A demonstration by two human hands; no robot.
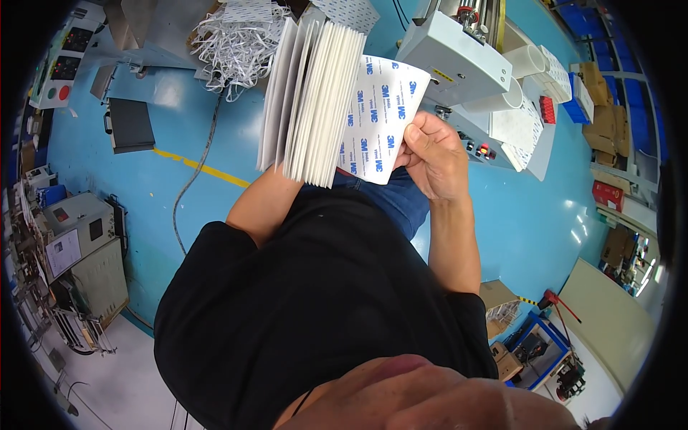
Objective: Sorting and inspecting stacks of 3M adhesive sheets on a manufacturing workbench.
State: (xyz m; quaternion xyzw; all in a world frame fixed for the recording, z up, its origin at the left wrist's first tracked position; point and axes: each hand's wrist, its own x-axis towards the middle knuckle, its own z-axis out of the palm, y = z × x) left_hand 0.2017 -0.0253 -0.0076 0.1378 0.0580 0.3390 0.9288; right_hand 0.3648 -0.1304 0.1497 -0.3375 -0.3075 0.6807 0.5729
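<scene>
In front of my chest a thick stack of white sheets (pixel 324 107) stands on edge, its leaves fanned slightly apart. My left forearm (pixel 269 197) runs up behind the stack, which rests in my left hand; the stack hides those fingers. On the right side of the stack a white sheet with blue print (pixel 380 118) faces me, curving outward. My right hand (pixel 436 154) is closed on that sheet's right edge, thumb in front and fingers behind.
Ahead on the left, a heap of shredded white strips (pixel 240 50) sits by a machine. A grey machine (pixel 459 61) with white rolls (pixel 527 61) stands ahead on the right. A black cable (pixel 193 183) crosses the blue floor, near a dark flat case (pixel 131 125).
</scene>
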